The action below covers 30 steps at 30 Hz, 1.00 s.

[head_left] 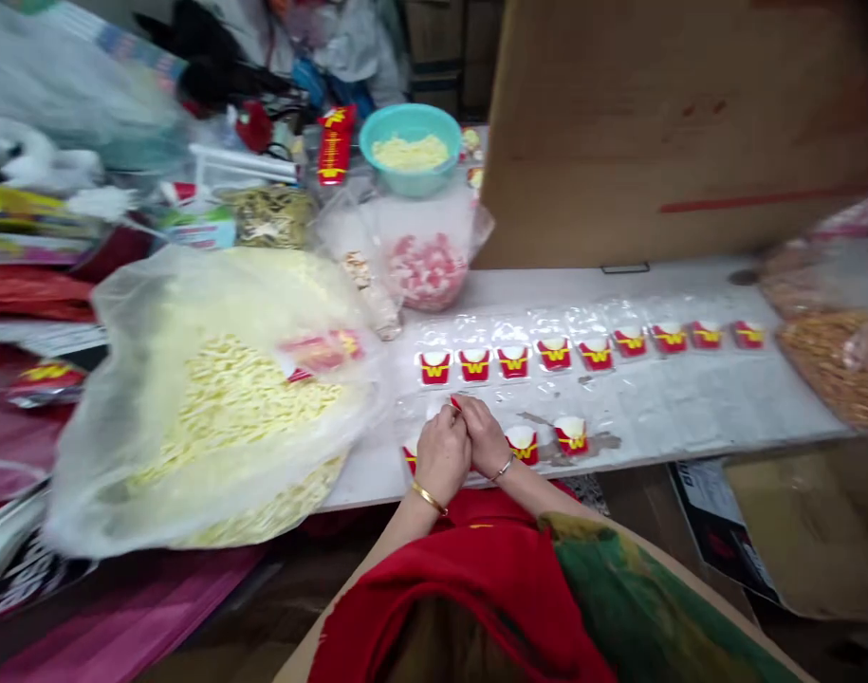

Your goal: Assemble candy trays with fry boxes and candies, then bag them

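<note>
a white tabletop [547,289] runs sideways. brown cardboard [654,123] stands along its far side; plastic bags [56,81] heap up leftward.

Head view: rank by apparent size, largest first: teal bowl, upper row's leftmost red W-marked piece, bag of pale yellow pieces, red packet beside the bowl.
1. Bag of pale yellow pieces
2. Teal bowl
3. Red packet
4. Red W-marked piece

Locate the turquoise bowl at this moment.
In the head view, the turquoise bowl sits at upper centre, left of the big cardboard panel, right of a red packet and behind the bag of pink-and-white pieces.
</note>
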Motion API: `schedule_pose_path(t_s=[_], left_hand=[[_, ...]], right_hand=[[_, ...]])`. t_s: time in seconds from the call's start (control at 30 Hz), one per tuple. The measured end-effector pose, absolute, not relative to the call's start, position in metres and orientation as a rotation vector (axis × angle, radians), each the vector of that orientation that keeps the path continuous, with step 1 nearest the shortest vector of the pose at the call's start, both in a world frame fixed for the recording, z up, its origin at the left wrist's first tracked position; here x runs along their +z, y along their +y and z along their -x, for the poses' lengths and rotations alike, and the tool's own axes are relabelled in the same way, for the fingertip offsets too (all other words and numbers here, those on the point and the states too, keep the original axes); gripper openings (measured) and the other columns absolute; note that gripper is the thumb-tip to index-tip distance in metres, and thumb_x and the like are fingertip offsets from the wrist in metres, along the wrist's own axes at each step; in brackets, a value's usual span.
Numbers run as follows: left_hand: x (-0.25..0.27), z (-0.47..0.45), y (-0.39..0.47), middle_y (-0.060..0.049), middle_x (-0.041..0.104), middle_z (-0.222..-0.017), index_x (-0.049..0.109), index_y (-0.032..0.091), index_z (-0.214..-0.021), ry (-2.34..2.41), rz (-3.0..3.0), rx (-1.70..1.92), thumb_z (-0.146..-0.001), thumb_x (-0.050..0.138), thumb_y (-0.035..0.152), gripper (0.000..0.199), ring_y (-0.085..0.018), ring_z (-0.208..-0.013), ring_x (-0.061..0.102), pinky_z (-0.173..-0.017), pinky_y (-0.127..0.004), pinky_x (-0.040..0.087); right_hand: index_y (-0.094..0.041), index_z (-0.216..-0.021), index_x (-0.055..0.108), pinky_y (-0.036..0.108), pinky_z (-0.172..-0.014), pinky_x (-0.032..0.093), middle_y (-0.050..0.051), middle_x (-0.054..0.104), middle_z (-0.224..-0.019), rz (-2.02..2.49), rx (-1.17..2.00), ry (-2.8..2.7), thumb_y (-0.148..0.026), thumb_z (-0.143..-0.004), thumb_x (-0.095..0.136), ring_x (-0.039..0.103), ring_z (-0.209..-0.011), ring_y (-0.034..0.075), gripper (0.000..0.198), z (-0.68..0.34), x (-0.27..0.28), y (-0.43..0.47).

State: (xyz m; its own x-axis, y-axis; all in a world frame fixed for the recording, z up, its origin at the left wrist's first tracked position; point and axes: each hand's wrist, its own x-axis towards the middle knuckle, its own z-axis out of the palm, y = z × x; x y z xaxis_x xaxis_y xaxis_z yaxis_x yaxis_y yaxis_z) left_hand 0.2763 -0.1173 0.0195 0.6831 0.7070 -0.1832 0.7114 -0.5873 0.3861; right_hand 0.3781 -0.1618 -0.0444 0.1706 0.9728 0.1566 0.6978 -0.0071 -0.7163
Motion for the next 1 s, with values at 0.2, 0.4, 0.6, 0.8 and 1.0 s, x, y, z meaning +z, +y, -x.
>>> schedule_pose_path(t_s=[0.2, 0.4, 0.6, 0.8, 1.0], left_hand=[[-0.040, -0.404, -0.171, -0.007, 0.059, -0.100, 0.064, 0.016, -0.087, 0.530, -2.337, -0.083, -0.088, 0.040, 0.019, 0.023, -0.016, -0.086, 0.056, -0.077, -0.027, 0.044], [-0.083, -0.524, -0.221, -0.007, 0.058, -0.106, 0.062, 0.017, -0.095, 0.253, -2.270, -0.175, -0.088, 0.041, 0.021, 0.023, -0.017, -0.095, 0.054, -0.082, -0.028, 0.041], [-0.119, -0.593, -0.252, -0.013, 0.057, -0.102, 0.060, 0.010, -0.100, 0.164, -2.324, -0.382, -0.084, 0.044, 0.017, 0.023, -0.022, -0.088, 0.055, -0.076, -0.034, 0.041], [-0.127, -0.599, -0.245, -0.015, 0.058, -0.100, 0.059, 0.007, -0.098, 0.061, -2.375, -0.478, -0.087, 0.044, 0.018, 0.022, -0.023, -0.087, 0.056, -0.075, -0.034, 0.041], [-0.126, -0.581, -0.266, -0.013, 0.061, -0.094, 0.061, 0.011, -0.088, -0.009, -2.613, -0.261, -0.087, 0.047, 0.022, 0.018, -0.024, -0.090, 0.054, -0.078, -0.039, 0.040]], right_hand=[[-0.017, -0.138, 0.034, 0.048, -0.095, 0.044, 0.015, 0.053, -0.121, 2.074, 0.473, -1.294, -0.014, -0.080, 0.049, 0.049, -0.113, 0.027, 0.061, -0.491, -0.058, -0.274], [-0.014, -0.141, 0.027, 0.042, -0.077, 0.051, 0.014, 0.054, -0.109, 2.412, 0.443, -0.518, -0.046, -0.073, 0.064, 0.057, -0.088, 0.025, 0.084, -0.567, -0.088, -0.391], [-0.010, -0.138, 0.032, 0.033, -0.065, 0.051, 0.005, 0.060, -0.078, 2.403, 0.573, -0.292, -0.047, -0.080, 0.050, 0.059, -0.065, 0.019, 0.072, -0.604, -0.131, -0.409], [-0.017, -0.123, 0.049, 0.035, -0.067, 0.049, 0.006, 0.064, -0.072, 2.449, 0.661, -0.243, -0.046, -0.076, 0.044, 0.063, -0.067, 0.023, 0.055, -0.612, -0.139, -0.386], [-0.031, -0.089, 0.060, 0.039, -0.037, 0.038, 0.001, 0.048, -0.043, 2.437, 0.601, -0.214, -0.049, -0.062, 0.048, 0.054, -0.038, 0.031, 0.035, -0.607, -0.109, -0.377]])
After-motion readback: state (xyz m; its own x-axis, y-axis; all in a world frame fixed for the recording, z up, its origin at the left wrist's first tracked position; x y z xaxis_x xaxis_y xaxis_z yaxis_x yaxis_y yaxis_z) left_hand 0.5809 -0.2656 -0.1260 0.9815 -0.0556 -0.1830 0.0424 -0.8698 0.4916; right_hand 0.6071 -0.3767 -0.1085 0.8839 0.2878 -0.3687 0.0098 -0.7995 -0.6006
